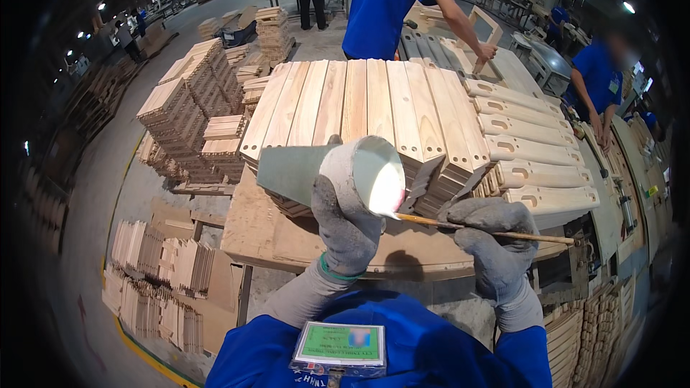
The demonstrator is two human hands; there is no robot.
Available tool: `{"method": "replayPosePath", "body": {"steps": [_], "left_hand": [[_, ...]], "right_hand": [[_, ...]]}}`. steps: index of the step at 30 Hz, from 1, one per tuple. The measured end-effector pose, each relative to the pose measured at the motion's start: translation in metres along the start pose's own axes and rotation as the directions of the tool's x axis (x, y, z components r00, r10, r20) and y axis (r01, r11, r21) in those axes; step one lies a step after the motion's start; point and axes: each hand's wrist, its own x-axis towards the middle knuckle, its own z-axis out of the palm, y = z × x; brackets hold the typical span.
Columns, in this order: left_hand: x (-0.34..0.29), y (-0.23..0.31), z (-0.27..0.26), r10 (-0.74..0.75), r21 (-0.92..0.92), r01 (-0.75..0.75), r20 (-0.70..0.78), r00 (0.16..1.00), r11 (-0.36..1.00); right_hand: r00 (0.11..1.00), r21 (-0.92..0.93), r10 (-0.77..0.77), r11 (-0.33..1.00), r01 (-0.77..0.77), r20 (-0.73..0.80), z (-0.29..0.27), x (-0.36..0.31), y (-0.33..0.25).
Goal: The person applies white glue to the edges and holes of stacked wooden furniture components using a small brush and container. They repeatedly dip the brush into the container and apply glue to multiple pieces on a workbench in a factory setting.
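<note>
Left hand: the gloved left hand (346, 233) is curled firmly around the cup, thumb along its near side and fingertips showing past its top.
Cup: the round cup (368, 158) is tilted, its mouth facing the wearer and slightly right, above the front ends of the slats.
Cup contents: white liquid (388, 185), glaring in the light, lies toward the lower right of the mouth, with a pinkish patch at the edge.
Grey-green panel: a flat-looking panel (291, 172) extends left from behind the left hand; whether it belongs to the cup cannot be told.
Right hand: the gloved right hand (496, 237) is closed around the stick, pinching it between thumb and fingers.
Stick: the thin wooden stick (424, 222) runs nearly level, its whitened tip at the cup's lower rim.
Wooden slats: a row of pale slats (352, 104) with paired end holes lies side by side on the worktable (277, 241).
Slotted rails: rails with oval slots (535, 144) lie to the right.
Co-worker: beyond the slats, a person in a blue shirt (388, 7) has a hand on a wooden frame (492, 25).
</note>
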Motion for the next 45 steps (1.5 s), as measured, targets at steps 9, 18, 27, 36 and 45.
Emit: {"method": "replayPosePath", "body": {"steps": [9,18,27,36,45], "left_hand": [[0.004,0.015,-0.005,-0.195,0.084,0.196,-0.025,0.980,0.977],[0.016,0.032,-0.014,0.143,0.699,-0.167,0.093,0.985,0.695],[0.019,0.029,-0.028,0.262,0.811,-0.300,0.188,0.947,0.502],[0.020,0.020,-0.037,0.320,0.857,-0.379,0.271,0.908,0.349],[0.019,0.028,-0.021,-0.173,-0.010,0.173,-0.106,0.979,0.985]], "right_hand": [[0.902,0.006,0.383,0.921,-0.390,-0.196,-0.016,0.078,0.018],[0.908,-0.561,0.398,0.726,-0.398,-0.131,-0.059,0.132,0.051],[0.959,-0.684,0.275,0.689,-0.241,-0.060,-0.062,0.132,0.070],[0.971,-0.800,0.228,0.594,-0.084,0.068,-0.073,0.126,0.075],[0.951,-0.725,0.306,0.667,-0.174,0.053,-0.061,0.129,0.075]]}}
